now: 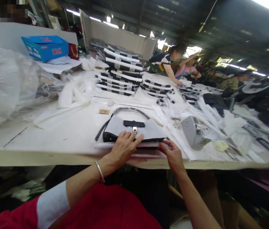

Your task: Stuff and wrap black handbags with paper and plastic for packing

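Note:
A small black handbag (108,137) lies on the table before me, its front mostly covered by a pale wrapping sheet (114,125). Its black flap strap and gold-coloured clasp (135,129) show through the sheet. The handle (130,109), wrapped in clear film, arches out behind the bag. My left hand (124,147) rests on the bag's front just below the clasp, fingers laid out over the sheet. At the right front corner, my right hand (172,154) pinches the sheet's edge between thumb and fingers.
Stacks of black bags with white wrapping (122,76) stand behind. A grey tape dispenser (191,132) sits to the right beside loose white strips. Clear plastic (3,86) and a blue box (45,47) are on the left. Other people (165,62) work across the table.

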{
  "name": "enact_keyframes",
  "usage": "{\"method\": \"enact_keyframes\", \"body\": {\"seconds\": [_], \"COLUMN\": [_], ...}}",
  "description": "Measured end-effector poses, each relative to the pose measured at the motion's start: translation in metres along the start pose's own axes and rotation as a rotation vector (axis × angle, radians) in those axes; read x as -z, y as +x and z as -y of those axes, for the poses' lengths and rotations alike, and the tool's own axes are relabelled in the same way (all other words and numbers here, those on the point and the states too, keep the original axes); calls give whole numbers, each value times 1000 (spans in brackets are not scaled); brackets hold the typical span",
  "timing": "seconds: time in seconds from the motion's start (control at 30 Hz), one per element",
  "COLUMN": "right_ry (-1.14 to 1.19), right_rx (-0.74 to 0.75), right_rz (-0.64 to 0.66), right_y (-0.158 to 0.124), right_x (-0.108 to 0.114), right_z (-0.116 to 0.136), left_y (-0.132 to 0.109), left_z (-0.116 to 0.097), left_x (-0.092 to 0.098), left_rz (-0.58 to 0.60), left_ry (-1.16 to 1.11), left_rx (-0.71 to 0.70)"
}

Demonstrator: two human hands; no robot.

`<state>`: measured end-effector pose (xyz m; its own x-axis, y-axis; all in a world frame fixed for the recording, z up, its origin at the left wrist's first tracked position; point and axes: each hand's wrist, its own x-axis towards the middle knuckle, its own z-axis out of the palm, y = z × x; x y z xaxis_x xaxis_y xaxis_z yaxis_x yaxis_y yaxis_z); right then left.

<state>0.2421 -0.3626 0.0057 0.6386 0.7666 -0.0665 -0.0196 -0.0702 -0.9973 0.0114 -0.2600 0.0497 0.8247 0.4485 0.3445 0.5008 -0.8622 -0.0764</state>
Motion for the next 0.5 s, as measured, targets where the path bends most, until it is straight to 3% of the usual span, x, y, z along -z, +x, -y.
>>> {"method": "enact_keyframes", "body": {"seconds": [0.1,0.17,0.23,0.3,0.4,0.5], "right_ry": [-192,-444,-688,-864,-1109,-1328], "right_rx": [0,115,404,774,1150,1199], "right_rz": [2,-77,-203,-232,20,259], "right_y": [1,-1,-7,-18,-33,-29], "right_x": [9,15,17,9,-22,-59], "right_z": [-5,1,15,34,62,68], "left_y": [-5,-6,-6,-7,-8,-9], "left_z": [-1,1,2,3,3,4], "left_x": [-11,-16,-19,-22,-23,-27], "left_rz": [-31,-27,-19,-11,-11,-49], "left_ry": [-11,-18,-18,-19,-31,-36], "left_rx": [23,15,0,-14,-28,-27]}}
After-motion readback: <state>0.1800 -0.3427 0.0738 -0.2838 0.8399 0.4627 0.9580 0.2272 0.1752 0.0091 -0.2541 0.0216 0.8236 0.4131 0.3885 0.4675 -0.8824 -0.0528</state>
